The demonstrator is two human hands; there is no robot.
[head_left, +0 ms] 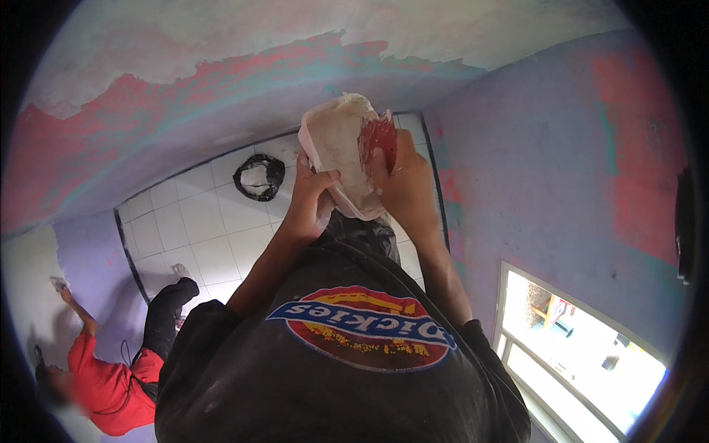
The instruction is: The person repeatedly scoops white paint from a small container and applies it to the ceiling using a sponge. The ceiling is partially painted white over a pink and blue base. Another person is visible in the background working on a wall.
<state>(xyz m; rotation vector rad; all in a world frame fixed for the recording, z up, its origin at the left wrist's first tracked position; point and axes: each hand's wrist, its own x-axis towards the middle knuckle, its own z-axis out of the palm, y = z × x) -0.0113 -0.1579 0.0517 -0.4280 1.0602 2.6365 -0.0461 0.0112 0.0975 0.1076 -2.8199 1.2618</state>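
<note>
My left hand [309,201] grips the near left edge of a pale pink plastic tub [307,137], with the thumb over the rim. The tub is held up in front of my chest. Whitish paste [341,136], which looks like wall putty, coats its inside. My right hand [410,186] is closed round a red flat putty spreader [379,139], thumb pressed against its face. The spreader is smeared with paste and stands at the right side of the tub's mouth. Whether its edge touches the tub wall I cannot tell.
A black bag [272,177] holding white material sits open on the white tiled floor [199,214]. Walls ahead [244,81] and right [532,148] show patchy lilac, pink and white. A window [583,347] is lower right. Lower left, a person in red [118,387] touches the wall.
</note>
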